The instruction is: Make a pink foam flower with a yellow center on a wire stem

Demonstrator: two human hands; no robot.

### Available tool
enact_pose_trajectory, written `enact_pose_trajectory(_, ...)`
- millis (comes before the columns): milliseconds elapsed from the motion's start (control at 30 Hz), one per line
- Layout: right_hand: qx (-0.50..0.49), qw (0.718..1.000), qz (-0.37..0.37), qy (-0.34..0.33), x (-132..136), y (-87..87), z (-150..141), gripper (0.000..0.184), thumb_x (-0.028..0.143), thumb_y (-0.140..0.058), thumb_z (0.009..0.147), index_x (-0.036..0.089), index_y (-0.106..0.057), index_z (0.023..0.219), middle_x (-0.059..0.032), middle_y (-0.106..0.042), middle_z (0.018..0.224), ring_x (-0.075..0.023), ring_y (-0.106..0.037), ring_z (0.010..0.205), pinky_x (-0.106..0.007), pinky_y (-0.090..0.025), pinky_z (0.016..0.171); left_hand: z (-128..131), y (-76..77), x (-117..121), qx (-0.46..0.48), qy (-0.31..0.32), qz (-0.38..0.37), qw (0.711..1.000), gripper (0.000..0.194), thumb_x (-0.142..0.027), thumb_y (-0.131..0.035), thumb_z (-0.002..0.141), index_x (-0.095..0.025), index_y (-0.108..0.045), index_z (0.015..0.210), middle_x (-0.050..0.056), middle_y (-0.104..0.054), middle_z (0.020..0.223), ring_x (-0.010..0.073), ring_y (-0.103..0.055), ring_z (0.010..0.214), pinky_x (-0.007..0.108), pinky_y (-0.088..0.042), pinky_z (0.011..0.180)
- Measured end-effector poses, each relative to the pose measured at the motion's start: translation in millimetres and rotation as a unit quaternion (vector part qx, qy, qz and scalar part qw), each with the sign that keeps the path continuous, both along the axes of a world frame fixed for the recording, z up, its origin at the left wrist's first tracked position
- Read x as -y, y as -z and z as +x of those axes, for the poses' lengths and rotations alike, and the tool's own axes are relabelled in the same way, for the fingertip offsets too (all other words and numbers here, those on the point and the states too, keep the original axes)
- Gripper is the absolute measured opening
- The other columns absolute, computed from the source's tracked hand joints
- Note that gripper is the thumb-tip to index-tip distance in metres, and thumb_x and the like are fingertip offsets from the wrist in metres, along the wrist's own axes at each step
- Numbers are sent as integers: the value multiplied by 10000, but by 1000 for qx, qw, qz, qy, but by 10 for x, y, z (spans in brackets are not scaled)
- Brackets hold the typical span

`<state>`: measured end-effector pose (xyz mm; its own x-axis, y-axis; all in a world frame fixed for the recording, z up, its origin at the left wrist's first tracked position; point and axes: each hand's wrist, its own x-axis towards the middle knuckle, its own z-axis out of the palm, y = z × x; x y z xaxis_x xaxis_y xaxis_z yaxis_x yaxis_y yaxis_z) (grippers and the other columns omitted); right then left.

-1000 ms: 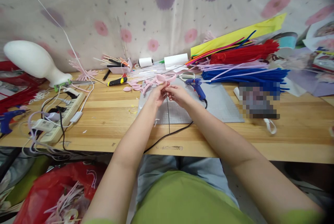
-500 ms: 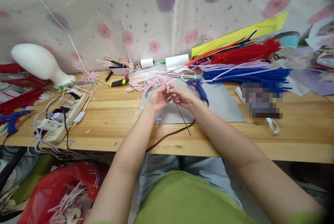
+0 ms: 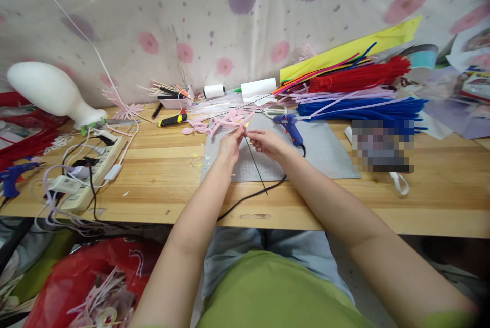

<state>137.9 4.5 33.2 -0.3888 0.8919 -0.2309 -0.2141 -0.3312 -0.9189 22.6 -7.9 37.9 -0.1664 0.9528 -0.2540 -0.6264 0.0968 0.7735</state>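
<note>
Above the grey cutting mat (image 3: pixel 325 157), both hands meet at the top of a thin dark wire stem (image 3: pixel 255 162) that slants down toward the table's front edge. My left hand (image 3: pixel 230 145) is closed around the stem's upper end, where pink fuzzy petals and a bit of yellow show. Closed in a pinch, my right hand (image 3: pixel 267 143) touches the same spot from the right; what exactly its fingertips grip is too small to tell. Just beyond the hands lie more pink fuzzy petals (image 3: pixel 202 127). A blue glue gun (image 3: pixel 290 128) rests right of them on the mat.
Scissors (image 3: pixel 274 111), a yellow-black utility knife (image 3: pixel 172 120) and a thread spool (image 3: pixel 213 92) lie behind. Blue pipe cleaners (image 3: pixel 360 110) and red ones (image 3: pixel 356 77) are heaped back right. A power strip (image 3: pixel 94 175) with tangled cables and a white foam head (image 3: pixel 49 88) stand left.
The wire stem swung from pointing straight down to the lower right, then partly back. The petals at its top turned in my fingers. Both hands stay close together over the mat.
</note>
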Motion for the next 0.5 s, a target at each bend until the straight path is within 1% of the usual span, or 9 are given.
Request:
enact_pose_trajectory(33,24,999,21,29,-1,0,-22,166,247,-722,683,146,-596,723,63,-441,484,-35,-315,415,-180,-212,397,6,-8,-7,0,-21,-1,1000,169,-23,-607,749,-109,-631,606,-14,-649,617,46,-591,633,174,-427,743)
enact_pose_trajectory(100,53,995,59,68,-3,-6,-70,190,282,-731,684,144,-609,727,56,-455,486,-41,-330,417,-195,-227,403,11,-10,-25,4,-39,-10,999,149,-8,-630,716,-111,-644,610,-14,-658,636,41,-590,639,171,-417,740)
enact_pose_trajectory(200,49,992,74,88,-3,-20,-132,244,332,-743,677,151,-579,671,54,-456,479,-40,-324,409,-204,-223,400,-6,18,-55,18,-31,-26,999,110,-35,-660,703,-127,-657,643,-20,-663,656,40,-585,635,173,-409,714)
enact_pose_trajectory(267,26,994,57,92,-2,-21,-159,263,328,-753,664,156,-554,646,59,-447,468,-36,-321,404,-195,-214,395,-29,41,-64,34,-5,-37,999,87,-65,-677,704,-141,-655,668,-28,-656,652,44,-578,620,179,-410,696)
enact_pose_trajectory(367,-28,997,5,76,-2,-12,-176,257,271,-759,645,156,-529,633,68,-435,456,-24,-317,394,-174,-199,387,-71,55,-40,55,64,-57,995,55,-146,-677,742,-155,-644,698,-29,-638,631,60,-566,585,200,-422,665)
enact_pose_trajectory(433,-56,996,-24,65,-4,-6,-175,249,230,-751,640,152,-515,622,75,-419,447,-16,-304,386,-164,-190,381,-96,48,-7,63,109,-62,990,109,-231,-653,784,-158,-637,705,-22,-622,611,77,-568,576,218,-436,652)
enact_pose_trajectory(500,-73,995,-42,52,-5,-9,-166,237,212,-747,637,153,-518,636,81,-407,443,-14,-294,385,-157,-187,378,-118,37,23,65,136,-54,987,160,-283,-619,818,-158,-637,720,-18,-609,600,85,-570,568,229,-448,647)
